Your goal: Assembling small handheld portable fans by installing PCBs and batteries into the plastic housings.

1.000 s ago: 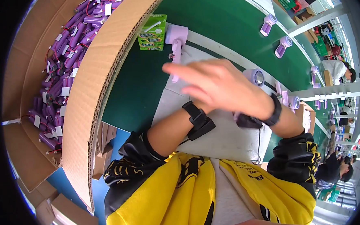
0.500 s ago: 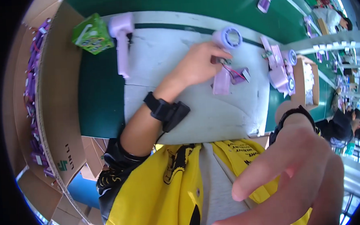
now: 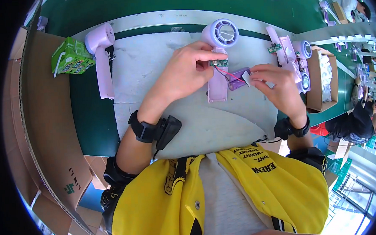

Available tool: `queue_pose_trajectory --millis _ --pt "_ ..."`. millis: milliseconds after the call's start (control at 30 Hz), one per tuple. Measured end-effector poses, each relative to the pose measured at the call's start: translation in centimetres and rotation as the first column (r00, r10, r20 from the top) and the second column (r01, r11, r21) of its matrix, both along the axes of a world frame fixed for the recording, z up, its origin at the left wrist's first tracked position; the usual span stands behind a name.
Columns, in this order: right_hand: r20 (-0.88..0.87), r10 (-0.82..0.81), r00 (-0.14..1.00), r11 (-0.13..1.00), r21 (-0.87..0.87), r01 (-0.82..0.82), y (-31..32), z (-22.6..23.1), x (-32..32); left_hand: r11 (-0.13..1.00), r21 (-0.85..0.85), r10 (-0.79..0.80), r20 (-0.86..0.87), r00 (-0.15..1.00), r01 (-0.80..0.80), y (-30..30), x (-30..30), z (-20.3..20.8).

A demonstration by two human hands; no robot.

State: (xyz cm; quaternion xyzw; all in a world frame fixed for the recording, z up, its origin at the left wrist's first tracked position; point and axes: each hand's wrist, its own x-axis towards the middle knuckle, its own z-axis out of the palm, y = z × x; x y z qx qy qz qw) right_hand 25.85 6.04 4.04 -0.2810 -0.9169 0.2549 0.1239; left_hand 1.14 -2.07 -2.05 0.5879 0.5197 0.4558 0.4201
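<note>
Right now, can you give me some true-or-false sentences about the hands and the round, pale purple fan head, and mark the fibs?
1. The left hand touches the small green circuit board. True.
2. The right hand is touching the green patterned box. False: it is at the purple cylindrical battery.
3. A thin red wire runs between board and battery. True.
4. The round, pale purple fan head is nearer the yellow jacket than the board is. False: it is farther.
</note>
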Motion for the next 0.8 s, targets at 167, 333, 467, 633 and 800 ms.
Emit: queue_pose_trajectory --millis 167,333,467,633,800 --pt "-0.008 0.043 0.999 0.999 -0.025 -0.043 -0.8 -0.3 -0.1 0.998 -0.043 0.047 0.054 0.997 -0.045 -0.3 0.1 0.6" --pt "0.014 0.039 0.999 0.994 -0.103 -0.037 -1.2 0.5 -1.6 0.999 -0.006 0.041 0.017 0.999 -0.041 -0.1 0.1 0.4" --pt "0.014 0.101 0.995 0.990 -0.104 -0.099 -0.2 -0.5 -1.4 0.999 -0.045 -0.019 0.009 1.000 0.020 0.1 -0.1 0.8" --pt "-0.045 0.123 0.991 0.978 -0.167 -0.129 0.4 -1.3 -0.5 0.999 -0.035 -0.042 -0.066 0.997 0.040 -0.1 0.1 1.6" --pt "-0.076 0.075 0.994 0.962 -0.255 -0.092 1.0 -1.6 -1.0 0.997 -0.068 -0.047 -0.077 0.996 0.042 0.0 0.1 1.9"
